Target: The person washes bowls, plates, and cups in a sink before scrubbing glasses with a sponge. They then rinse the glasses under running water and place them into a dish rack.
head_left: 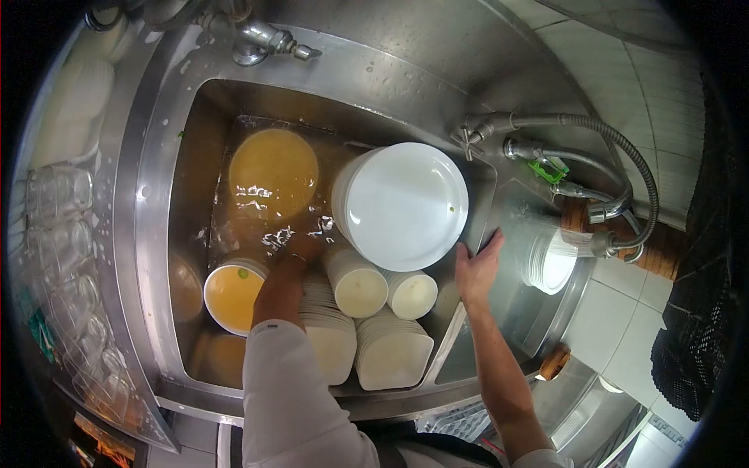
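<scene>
My left hand (303,248) reaches down into the murky water of the large sink basin, beside the stacked crockery. Its fingers are hidden under the surface. My right hand (478,269) rests on the metal divider (485,204) between the two basins, thumb and fingers apart. A tall stack of white round plates (407,207) stands just left of it. Stacked cream bowls (360,292) and squarish dishes (395,360) lean toward me along the front of the basin. Left of my left forearm, a bowl (232,300) holds yellowish water. A large round dish (273,175) lies underwater at the back.
The right basin holds another stack of plates (554,261). A hose faucet (616,129) arches above it, with a green clip (550,169) nearby. Another tap (265,40) sits at the back left. Glasses (58,195) fill a rack along the left.
</scene>
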`<state>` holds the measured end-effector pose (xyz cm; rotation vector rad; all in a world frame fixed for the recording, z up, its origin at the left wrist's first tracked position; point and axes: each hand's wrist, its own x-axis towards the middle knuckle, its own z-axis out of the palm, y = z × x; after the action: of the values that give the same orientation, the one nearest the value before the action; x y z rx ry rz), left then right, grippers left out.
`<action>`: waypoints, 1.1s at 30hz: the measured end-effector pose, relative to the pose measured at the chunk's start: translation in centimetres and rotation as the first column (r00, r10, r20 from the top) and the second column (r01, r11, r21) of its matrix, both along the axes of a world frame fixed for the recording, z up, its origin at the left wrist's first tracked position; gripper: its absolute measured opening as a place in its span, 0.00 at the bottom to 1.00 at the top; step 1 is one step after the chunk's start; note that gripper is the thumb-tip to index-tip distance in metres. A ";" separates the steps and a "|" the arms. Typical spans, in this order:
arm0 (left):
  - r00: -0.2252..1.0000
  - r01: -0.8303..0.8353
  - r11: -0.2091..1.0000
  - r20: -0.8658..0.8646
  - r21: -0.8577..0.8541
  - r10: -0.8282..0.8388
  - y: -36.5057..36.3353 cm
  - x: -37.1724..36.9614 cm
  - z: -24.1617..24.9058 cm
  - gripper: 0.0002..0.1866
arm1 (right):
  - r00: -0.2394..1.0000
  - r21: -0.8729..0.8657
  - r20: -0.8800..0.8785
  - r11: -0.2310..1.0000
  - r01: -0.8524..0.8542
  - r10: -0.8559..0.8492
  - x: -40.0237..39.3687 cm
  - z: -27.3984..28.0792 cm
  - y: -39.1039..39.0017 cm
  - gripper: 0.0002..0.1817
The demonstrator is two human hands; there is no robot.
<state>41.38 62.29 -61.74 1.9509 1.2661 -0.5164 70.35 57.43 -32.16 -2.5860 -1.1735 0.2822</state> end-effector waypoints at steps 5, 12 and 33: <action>1.000 -0.002 1.000 -0.020 -0.005 0.002 -0.1 0.1 0.0 0.14 | 0.996 -0.002 -0.071 0.998 0.058 -0.058 -0.5 0.6 0.4 0.45; 1.000 -0.013 1.000 -0.025 0.001 0.013 0.5 0.3 0.1 0.13 | 1.000 0.001 -0.013 1.000 0.021 -0.021 0.0 -0.2 0.2 0.44; 0.998 -0.030 1.000 -0.048 0.009 0.031 0.8 2.0 -0.5 0.12 | 1.000 0.023 0.012 1.000 -0.005 0.004 0.5 -0.7 -0.3 0.44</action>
<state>43.38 63.10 -62.24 1.9334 1.3277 -0.5465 70.84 57.14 -32.89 -2.5688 -1.1798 0.2537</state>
